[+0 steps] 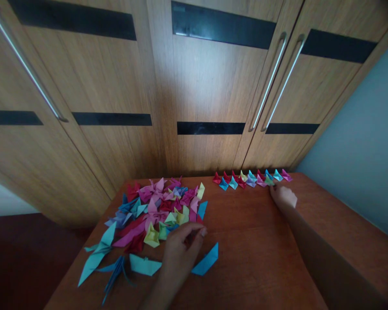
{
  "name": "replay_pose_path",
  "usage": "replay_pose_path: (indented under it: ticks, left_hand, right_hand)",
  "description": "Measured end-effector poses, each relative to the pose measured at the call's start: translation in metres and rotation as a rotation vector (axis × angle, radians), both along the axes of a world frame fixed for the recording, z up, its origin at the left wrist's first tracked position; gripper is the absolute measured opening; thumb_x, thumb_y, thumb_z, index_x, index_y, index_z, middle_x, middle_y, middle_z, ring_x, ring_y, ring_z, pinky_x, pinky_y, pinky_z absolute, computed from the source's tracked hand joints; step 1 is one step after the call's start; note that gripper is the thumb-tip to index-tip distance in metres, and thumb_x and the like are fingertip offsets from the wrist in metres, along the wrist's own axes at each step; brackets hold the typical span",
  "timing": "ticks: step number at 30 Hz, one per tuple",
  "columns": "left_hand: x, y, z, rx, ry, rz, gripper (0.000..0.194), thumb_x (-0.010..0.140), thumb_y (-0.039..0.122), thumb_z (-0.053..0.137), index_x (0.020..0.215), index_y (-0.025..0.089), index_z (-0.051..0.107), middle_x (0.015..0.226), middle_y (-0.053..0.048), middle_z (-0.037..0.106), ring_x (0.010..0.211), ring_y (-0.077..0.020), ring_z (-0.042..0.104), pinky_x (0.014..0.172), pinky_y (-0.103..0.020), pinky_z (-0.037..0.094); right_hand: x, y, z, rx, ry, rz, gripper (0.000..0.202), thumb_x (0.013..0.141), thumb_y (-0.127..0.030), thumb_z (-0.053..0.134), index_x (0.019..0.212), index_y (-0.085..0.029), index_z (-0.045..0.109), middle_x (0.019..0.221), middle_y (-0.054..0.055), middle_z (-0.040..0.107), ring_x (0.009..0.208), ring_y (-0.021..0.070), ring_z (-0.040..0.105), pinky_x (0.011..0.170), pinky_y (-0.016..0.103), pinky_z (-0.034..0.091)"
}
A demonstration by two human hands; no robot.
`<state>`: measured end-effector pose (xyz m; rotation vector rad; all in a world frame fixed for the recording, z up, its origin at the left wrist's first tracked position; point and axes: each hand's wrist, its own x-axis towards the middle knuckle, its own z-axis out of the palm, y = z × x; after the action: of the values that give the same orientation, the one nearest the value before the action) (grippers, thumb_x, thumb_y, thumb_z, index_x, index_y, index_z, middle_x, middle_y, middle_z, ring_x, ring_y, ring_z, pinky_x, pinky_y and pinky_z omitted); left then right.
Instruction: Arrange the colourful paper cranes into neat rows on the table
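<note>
My right hand (283,196) reaches to the far right of the table, its fingers closed on a small green paper boat (269,181) at the front of a row of folded boats. Beside it stand a pink boat (261,182) and a light blue boat (277,175). My left hand (183,245) hovers at the near right edge of a colourful origami pile (155,211). Its fingers are curled with thumb and forefinger together, and no paper shows between them. A blue folded boat (207,260) lies just right of that hand, a turquoise one (145,265) to its left.
The reddish wooden table (245,249) ends against a wooden cupboard (210,86) with long metal handles (270,82). A turquoise paper crane (98,254) and a dark blue folded piece (115,275) lie near the table's left edge. A pale wall (358,142) rises on the right.
</note>
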<state>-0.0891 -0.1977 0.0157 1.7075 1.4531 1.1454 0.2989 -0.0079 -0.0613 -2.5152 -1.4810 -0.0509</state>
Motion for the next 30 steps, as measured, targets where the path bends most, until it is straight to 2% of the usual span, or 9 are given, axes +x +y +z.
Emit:
replay_pose_path:
  ticks: [5,10,13,16,19,22,30]
  left_hand:
    - [0.0,-0.001,0.002,0.021,0.008,0.007,0.02,0.085,0.03,0.053,0.077,0.019,0.067,0.072,-0.001,0.068,0.065,-0.0151,0.06,0.06,-0.023,0.044]
    - [-0.006,0.002,0.003,0.052,0.063,0.033,0.021,0.085,0.033,0.053,0.079,0.02,0.068,0.071,0.0,0.067,0.063,-0.0148,0.058,0.059,-0.023,0.044]
    - [-0.02,0.008,0.004,0.084,0.073,0.07,0.02,0.086,0.035,0.053,0.083,0.021,0.068,0.079,0.0,0.07,0.071,-0.0157,0.062,0.066,-0.024,0.046]
    - [-0.041,0.016,0.005,0.096,0.126,0.181,0.023,0.085,0.038,0.053,0.092,0.022,0.068,0.086,-0.001,0.072,0.076,-0.0173,0.064,0.07,-0.026,0.048]
    - [-0.061,0.023,0.005,0.096,0.267,0.283,0.028,0.085,0.039,0.051,0.102,0.022,0.066,0.092,-0.002,0.072,0.076,-0.0188,0.065,0.069,-0.028,0.049]
    - [-0.072,0.026,0.004,0.108,0.424,0.322,0.029,0.085,0.036,0.049,0.106,0.022,0.064,0.098,-0.003,0.071,0.08,-0.0195,0.065,0.07,-0.028,0.048]
    - [-0.083,0.02,0.013,0.027,0.703,0.188,0.025,0.087,0.034,0.044,0.093,0.021,0.065,0.09,-0.005,0.068,0.076,-0.0201,0.064,0.066,-0.028,0.045]
  right_hand:
    - [0.0,-0.004,0.0,0.015,0.019,0.022,0.048,0.089,-0.046,0.039,0.127,-0.022,0.054,0.1,0.018,0.067,0.093,0.0348,0.064,0.074,0.043,0.049]
    - [-0.003,-0.012,0.0,0.063,0.102,-0.045,0.046,0.086,-0.045,0.045,0.121,-0.017,0.057,0.098,0.017,0.067,0.093,0.0318,0.064,0.074,0.04,0.049]
    - [-0.007,-0.021,-0.001,0.108,0.129,-0.076,0.042,0.086,-0.042,0.046,0.114,-0.014,0.06,0.095,0.017,0.067,0.091,0.0297,0.065,0.073,0.037,0.049]
    - [-0.014,-0.032,-0.004,0.127,0.153,-0.055,0.033,0.085,-0.039,0.047,0.103,-0.018,0.065,0.093,0.014,0.069,0.088,0.028,0.065,0.07,0.033,0.047]
    - [-0.026,-0.042,-0.007,0.138,0.18,-0.002,0.028,0.082,-0.039,0.05,0.097,-0.022,0.066,0.092,0.009,0.07,0.086,0.0261,0.065,0.065,0.029,0.045]
    - [-0.039,-0.05,-0.009,0.168,0.212,0.05,0.026,0.081,-0.038,0.051,0.095,-0.022,0.067,0.09,0.007,0.07,0.082,0.0238,0.065,0.06,0.026,0.041]
    - [-0.049,-0.061,-0.011,0.258,0.264,0.091,0.023,0.081,-0.034,0.05,0.09,-0.021,0.068,0.083,0.006,0.07,0.075,0.0196,0.064,0.055,0.023,0.035]
